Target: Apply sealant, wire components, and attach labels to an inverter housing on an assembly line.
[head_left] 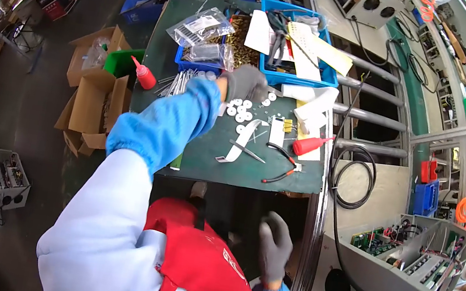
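My left hand point(246, 83), in a grey glove, is at the far middle of the green table, its fingers curled down. Whatever they may hold is hidden under the hand. Just nearer lie several white round plastic pieces point(241, 112), and long metal pieces point(177, 84) lie left of the wrist. A blue bin of small brass-coloured parts point(243, 39) stands beyond the hand. My right hand point(274, 248), also gloved, hangs low off the near edge of the table, thumb and fingers apart with nothing visible between them.
On the table are red-handled cutters point(283, 169), tweezers point(247, 151), a white strip point(243, 142), two red bottles point(145, 75) and a blue tray point(293, 80) with papers and pliers. Cardboard boxes point(91, 106) stand left. Rollers, a black cable point(353, 202) and a metal cabinet point(372, 273) are right.
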The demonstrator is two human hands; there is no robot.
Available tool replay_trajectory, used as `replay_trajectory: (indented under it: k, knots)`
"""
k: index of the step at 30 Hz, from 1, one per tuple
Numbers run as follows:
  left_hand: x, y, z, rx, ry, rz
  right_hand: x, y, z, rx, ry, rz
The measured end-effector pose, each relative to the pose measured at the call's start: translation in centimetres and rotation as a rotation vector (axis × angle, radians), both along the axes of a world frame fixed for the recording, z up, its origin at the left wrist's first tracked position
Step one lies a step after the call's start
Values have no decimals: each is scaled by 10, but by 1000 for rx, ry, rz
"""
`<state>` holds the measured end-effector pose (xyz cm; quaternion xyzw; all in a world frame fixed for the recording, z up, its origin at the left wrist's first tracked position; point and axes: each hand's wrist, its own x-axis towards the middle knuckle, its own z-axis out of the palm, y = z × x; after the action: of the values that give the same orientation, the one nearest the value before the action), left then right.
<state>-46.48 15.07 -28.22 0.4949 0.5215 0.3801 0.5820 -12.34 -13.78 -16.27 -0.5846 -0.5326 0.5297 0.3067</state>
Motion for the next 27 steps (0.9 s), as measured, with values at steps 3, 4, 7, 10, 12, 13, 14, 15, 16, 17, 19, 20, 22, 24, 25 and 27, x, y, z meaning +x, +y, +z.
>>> replay_trajectory:
  k: [3,4,7,10,12,13,14,15,16,17,19,20,22,24,25,27]
  knots:
    - [21,-94,58,-297,-242,188,-38,31,-58,-24,39,97]
    - [15,-119,66,-297,-168,157,-48,40,-74,-10,7,131]
    - [2,-191,59,-271,-174,262,-72,75,-107,150,-351,230]
    - [-3,-239,52,-303,5,258,-91,109,-126,449,-462,263]
    - [1,-256,41,-228,121,203,-107,124,-125,412,-547,346]
    - [2,-265,35,-147,240,154,-118,131,-116,382,-627,434]
    - [8,-270,31,-154,320,149,-129,131,-104,303,-694,528]
    - [16,-273,23,-155,316,153,-135,129,-99,304,-697,532]
    - [24,-276,15,-142,347,177,-141,125,-96,343,-711,594]
    - [31,-276,7,-128,377,200,-145,123,-95,383,-725,654]
    - [42,-269,11,-217,343,188,-146,118,-94,433,-748,710]
    - [47,-265,7,-228,305,207,-146,117,-94,549,-778,725]
    - [56,-257,-3,-183,245,263,-143,116,-99,668,-800,737]
    - [64,-248,-7,-92,204,280,-134,116,-111,110,-294,486]
    - [67,-242,-7,0,162,299,-130,118,-111,114,-299,481]
    - [66,-226,-3,96,269,311,-122,122,-106,-191,254,114]
